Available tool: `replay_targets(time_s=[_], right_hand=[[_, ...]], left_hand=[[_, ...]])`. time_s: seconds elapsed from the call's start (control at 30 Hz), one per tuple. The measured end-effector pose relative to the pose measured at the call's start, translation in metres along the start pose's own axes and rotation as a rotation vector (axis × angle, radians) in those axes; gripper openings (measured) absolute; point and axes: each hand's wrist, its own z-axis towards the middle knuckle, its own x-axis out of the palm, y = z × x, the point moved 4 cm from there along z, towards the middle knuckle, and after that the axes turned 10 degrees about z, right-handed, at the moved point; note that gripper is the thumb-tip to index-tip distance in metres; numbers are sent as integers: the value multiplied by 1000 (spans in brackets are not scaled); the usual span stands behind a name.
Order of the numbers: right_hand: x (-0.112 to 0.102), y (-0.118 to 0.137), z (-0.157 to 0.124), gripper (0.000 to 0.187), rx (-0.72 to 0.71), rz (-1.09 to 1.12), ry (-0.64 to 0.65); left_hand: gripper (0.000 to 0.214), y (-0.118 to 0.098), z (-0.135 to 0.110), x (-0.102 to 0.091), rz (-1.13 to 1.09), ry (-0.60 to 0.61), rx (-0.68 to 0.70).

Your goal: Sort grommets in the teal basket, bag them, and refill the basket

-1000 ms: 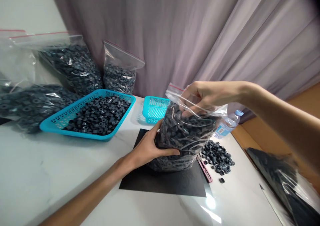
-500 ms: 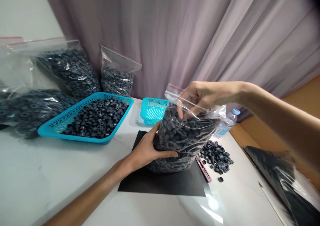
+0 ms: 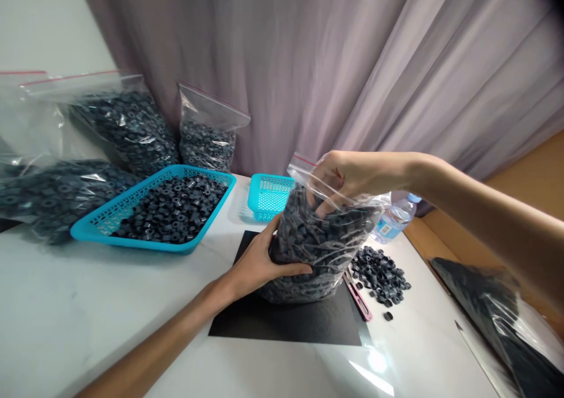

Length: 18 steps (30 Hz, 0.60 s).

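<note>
A clear zip bag (image 3: 321, 251) full of small dark ring-shaped parts stands upright on a black mat (image 3: 291, 318) on the white table. My left hand (image 3: 259, 260) is wrapped round the bag's lower left side, thumb across its front. My right hand (image 3: 348, 177) reaches in through the bag's open top, its fingers curled down among the parts. The bag's red-striped rim (image 3: 304, 161) stands up beside that hand. Whether the right fingers hold any parts is hidden by the plastic.
A loose heap of the same parts (image 3: 379, 274) and a pink tool (image 3: 358, 297) lie right of the bag. Behind are a large blue tray of parts (image 3: 154, 210), a small blue basket (image 3: 267, 193), several filled bags (image 3: 123, 124), a water bottle (image 3: 392, 218) and a curtain.
My right hand has sunk slightly lower into the bag's mouth, pressing the top down. My left hand keeps its grip on the bag's side.
</note>
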Motion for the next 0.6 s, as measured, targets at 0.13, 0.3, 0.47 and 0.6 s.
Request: replay_targets(time_s=[0.13, 0.3, 0.47, 0.6], right_hand=[[1, -1, -1, 23, -40, 8, -48], [3, -1, -6, 18, -66, 105, 48], [4, -2, -9, 24, 2, 211, 76], [5, -4, -5, 27, -10, 162, 21]], left_hand=[[100, 1, -1, 0, -11, 2, -14], [101, 1, -1, 1, -28, 16, -22], [95, 1, -1, 1, -27, 19, -12], [100, 1, -1, 0, -20, 7, -27]])
